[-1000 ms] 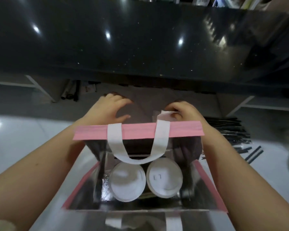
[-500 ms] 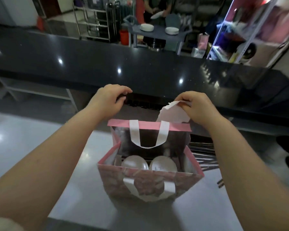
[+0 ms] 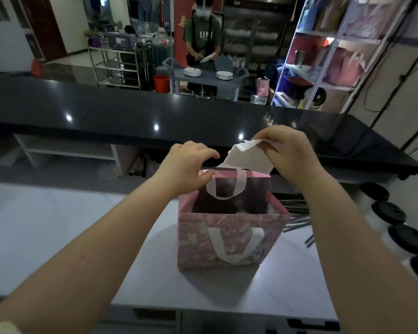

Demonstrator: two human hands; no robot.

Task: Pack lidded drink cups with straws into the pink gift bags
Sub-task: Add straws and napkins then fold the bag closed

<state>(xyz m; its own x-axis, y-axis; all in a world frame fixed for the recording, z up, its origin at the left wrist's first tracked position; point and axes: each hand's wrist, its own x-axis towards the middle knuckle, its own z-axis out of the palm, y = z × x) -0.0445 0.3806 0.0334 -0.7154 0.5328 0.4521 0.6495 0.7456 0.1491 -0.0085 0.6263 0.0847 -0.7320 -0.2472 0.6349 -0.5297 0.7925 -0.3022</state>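
A pink patterned gift bag (image 3: 229, 239) with white ribbon handles stands open on the white table (image 3: 58, 232). Its inside is dark, and the cups in it are hidden from this angle. My left hand (image 3: 187, 162) rests with curled fingers on the bag's far rim at its left corner. My right hand (image 3: 287, 153) pinches a white sheet of paper (image 3: 246, 157) above the far rim at the right.
Black straws (image 3: 296, 213) lie on the table right of the bag. Several black-lidded cups (image 3: 396, 225) stand in a row at the far right. A dark counter (image 3: 155, 112) runs across behind the table; a person handles plates beyond it.
The view has tilted up, so the bag looks farther off and the cups inside are no longer seen. My right hand has lifted the white paper higher above the rim.
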